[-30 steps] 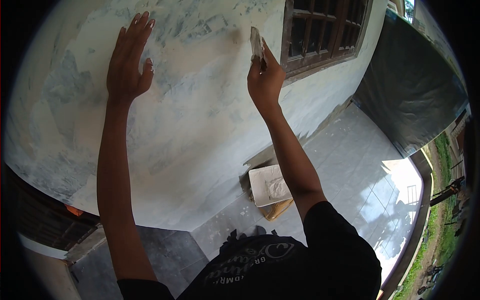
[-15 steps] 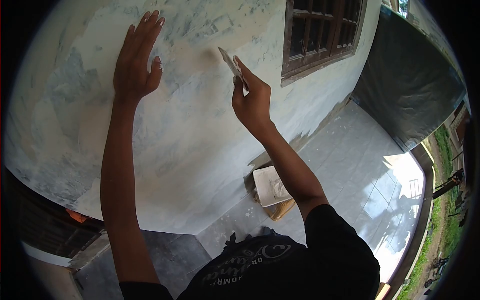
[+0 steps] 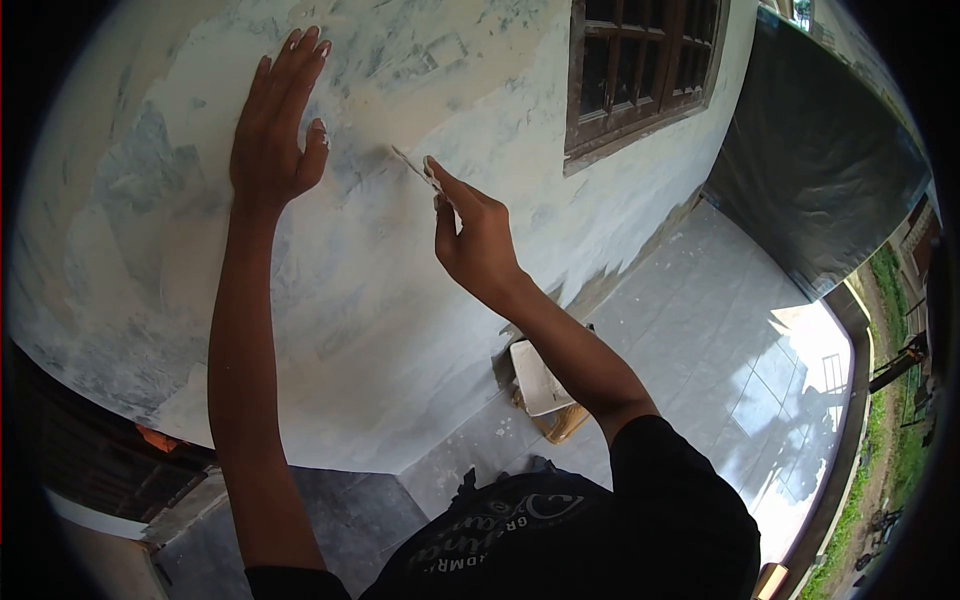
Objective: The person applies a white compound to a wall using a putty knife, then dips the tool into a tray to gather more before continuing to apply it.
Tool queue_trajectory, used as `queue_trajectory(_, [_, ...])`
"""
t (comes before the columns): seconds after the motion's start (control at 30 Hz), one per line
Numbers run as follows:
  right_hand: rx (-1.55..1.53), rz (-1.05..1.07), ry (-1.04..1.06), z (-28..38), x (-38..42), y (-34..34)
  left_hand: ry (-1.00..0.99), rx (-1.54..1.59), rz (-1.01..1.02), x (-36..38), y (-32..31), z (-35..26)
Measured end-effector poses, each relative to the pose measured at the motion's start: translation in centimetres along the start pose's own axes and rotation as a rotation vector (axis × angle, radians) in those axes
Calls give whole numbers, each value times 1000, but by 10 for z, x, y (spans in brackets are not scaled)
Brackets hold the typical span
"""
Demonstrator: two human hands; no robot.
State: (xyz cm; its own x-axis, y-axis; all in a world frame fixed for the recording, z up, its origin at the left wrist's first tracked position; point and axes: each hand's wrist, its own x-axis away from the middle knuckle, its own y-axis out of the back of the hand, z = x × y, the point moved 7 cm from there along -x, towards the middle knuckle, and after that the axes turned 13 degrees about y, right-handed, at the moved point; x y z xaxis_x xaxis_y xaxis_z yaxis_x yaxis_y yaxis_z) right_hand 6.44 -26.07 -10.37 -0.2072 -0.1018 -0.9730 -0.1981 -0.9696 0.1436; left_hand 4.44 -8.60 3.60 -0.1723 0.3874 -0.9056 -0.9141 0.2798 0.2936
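The right hand [image 3: 475,240] has swung down and left along the wall [image 3: 400,300] since a second ago, fingers pinched on a scraper [image 3: 415,168] whose blade pokes past the fingertips onto the plaster. The left hand [image 3: 275,130] stays flat on the wall, fingers spread wide. Beyond, a tray [image 3: 535,375] sits on the floor [image 3: 700,330].

A single head-worn camera gives the only view, so no second view shares any part of it. It looks forward and steeply down with a wide fisheye lens that bends the patchy grey-and-cream plastered wall [image 3: 420,300] into a curve and darkens the corners. The wall fills the upper left, close in. Below sit the person's black printed shirt [image 3: 560,540] and the pale tiled floor [image 3: 720,340]; a brown wooden-framed window [image 3: 640,70] lies at upper right.
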Motion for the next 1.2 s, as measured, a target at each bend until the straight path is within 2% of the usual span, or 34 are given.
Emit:
queue_trajectory(0.07, [33, -27, -122, -17, -17, 24, -16, 9, -6, 0, 0, -1])
queue_trajectory(0.13, [153, -153, -125, -44, -40, 48, -11, 0, 0, 1, -1, -1])
queue_trajectory(0.2, [278, -236, -80, -75, -58, 62, -13, -10, -2, 0, 0, -1])
queue_trajectory(0.27, [390, -291, 71, -99, -65, 59, 5, -16, 10, 0, -1, -2])
queue_trajectory(0.37, [329, -113, -88, -70, -56, 25, 10, -16, 14, 0, -1, -1])
queue_trajectory(0.47, [177, 13, 52, -7, -13, -17, 9, -9, 5, -1, 1, -3])
queue_trajectory(0.53, [-141, 125, -24, 23, 14, -31, 0, -3, 3, 0, -1, -2])
queue_trajectory(0.6, [-237, 100, -67, 27, 20, -24, -6, -9, 0, 0, 1, 0])
queue_trajectory(0.67, [-124, 1, -107, 5, 6, -1, 9, -5, 20, -1, 1, -4])
queue_trajectory(0.73, [36, -39, -286, -34, -14, 23, 11, -16, 18, -1, 0, -4])
queue_trajectory(0.8, [194, -229, -143, -64, -30, 41, 12, -22, 16, -1, 0, -4])
queue_trajectory(0.9, [340, -245, -25, -81, -43, 33, 12, -28, 22, -1, 0, -4])
queue_trajectory(0.93, [352, -177, -77, -75, -41, 21, 12, -26, 22, 0, 1, -4])
queue_trajectory(1.0, [341, -100, -2, -42, -28, -9, 12, -20, 19, -1, 0, -5])
queue_trajectory(1.13, [-70, 62, -2, 38, 16, -45, 6, -5, 13, -1, 1, -3])
queue_trajectory(1.17, [-190, 167, -110, 43, 21, -45, -4, -1, 5, -1, 1, -1])
queue_trajectory(1.2, [-194, 166, -114, 42, 19, -38, -5, -2, 10, 0, 1, -1])
